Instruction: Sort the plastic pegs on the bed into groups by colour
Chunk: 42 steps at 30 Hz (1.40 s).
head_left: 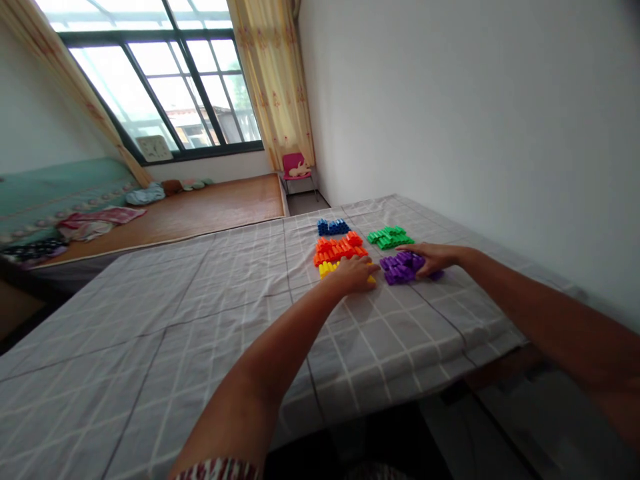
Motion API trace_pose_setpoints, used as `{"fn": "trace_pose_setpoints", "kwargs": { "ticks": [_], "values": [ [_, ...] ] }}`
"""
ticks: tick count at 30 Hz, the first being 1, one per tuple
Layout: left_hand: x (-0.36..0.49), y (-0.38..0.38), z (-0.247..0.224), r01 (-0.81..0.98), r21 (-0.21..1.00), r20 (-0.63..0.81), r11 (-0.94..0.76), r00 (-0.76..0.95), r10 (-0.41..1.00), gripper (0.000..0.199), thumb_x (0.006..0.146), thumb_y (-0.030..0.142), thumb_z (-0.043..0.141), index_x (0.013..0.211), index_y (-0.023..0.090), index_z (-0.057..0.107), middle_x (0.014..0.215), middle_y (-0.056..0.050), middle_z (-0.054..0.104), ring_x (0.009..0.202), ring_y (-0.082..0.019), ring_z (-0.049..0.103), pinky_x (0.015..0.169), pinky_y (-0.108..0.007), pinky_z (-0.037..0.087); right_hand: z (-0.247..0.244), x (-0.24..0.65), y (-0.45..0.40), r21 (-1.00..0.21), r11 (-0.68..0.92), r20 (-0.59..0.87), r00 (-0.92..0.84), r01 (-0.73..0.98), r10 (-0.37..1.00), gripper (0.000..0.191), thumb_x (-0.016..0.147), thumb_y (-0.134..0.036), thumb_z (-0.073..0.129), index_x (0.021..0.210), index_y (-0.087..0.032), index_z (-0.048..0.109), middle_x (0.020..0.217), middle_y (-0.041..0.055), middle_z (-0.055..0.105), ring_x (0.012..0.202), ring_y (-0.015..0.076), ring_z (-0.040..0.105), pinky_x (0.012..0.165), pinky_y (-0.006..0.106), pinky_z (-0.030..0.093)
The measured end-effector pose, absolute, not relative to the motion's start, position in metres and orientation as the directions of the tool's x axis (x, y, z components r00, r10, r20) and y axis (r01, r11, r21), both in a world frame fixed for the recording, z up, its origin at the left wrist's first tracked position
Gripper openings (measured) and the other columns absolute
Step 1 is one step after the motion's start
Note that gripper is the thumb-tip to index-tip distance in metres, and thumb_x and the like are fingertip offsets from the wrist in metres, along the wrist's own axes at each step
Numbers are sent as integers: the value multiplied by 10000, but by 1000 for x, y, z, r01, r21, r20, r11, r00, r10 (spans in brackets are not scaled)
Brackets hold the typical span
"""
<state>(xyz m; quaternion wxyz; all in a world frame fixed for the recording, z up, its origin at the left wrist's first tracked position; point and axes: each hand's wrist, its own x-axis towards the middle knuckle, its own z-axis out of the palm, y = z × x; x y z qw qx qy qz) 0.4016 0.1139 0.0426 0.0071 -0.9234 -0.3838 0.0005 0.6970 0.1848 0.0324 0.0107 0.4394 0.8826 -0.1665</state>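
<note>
Small yellow tube-like pieces (pixel 329 268) lie in a pile partly covered by my left hand (pixel 356 272), whose fingers are spread over them. On the right, my right hand (pixel 431 257) arches over a pile of purple tube-like pieces (pixel 401 267), with thumb and fingers apart on either side. Orange pieces (pixel 340 250) are heaped just beyond the yellow ones. Green pieces (pixel 390 237) lie behind the purple pile, and dark blue pieces (pixel 332 227) form the farthest group. What is under each palm is hidden.
A grey checked cloth (pixel 230 320) covers the table, its near edge hanging in front of me. A white wall (pixel 475 120) runs along the right. Beyond are a low bed (pixel 225 200) and a pink chair (pixel 294 163) holding a soft toy.
</note>
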Motion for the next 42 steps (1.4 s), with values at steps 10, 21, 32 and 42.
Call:
{"fn": "trace_pose_setpoints", "kwargs": {
  "ticks": [10,21,32,42],
  "values": [
    [291,92,41,852,-40,-31,-522,522,853,444,855,424,509,1293,361,526,1325,-51,539,1158,-290,533,927,-471,444,29,545,175,-321,674,-31,-719,665,694,768,623,-412,745,1345,-237,549,1209,59,664,1062,291,621,902,352,476],
    [99,40,32,984,33,20,-173,172,985,460,861,399,504,1321,384,502,1371,-37,515,1157,-275,549,948,-458,443,12,321,168,-350,774,36,-819,527,573,717,637,-412,775,1309,-277,565,1098,25,698,943,242,656,795,316,498],
    [-27,18,32,932,359,277,58,-165,947,433,939,183,312,1280,184,579,1312,-75,575,1274,-154,484,1101,-297,358,44,187,132,-638,715,129,-876,285,465,623,840,-391,609,1424,-268,430,1358,80,556,1051,221,614,785,320,537],
    [-44,-44,21,959,282,39,7,-19,999,857,654,531,757,1412,296,435,1551,-76,308,1410,-282,312,1134,-408,309,39,289,107,-261,895,-212,-926,362,313,872,542,-517,825,1339,-291,556,1304,116,587,1134,325,589,929,397,484]
  ]
}}
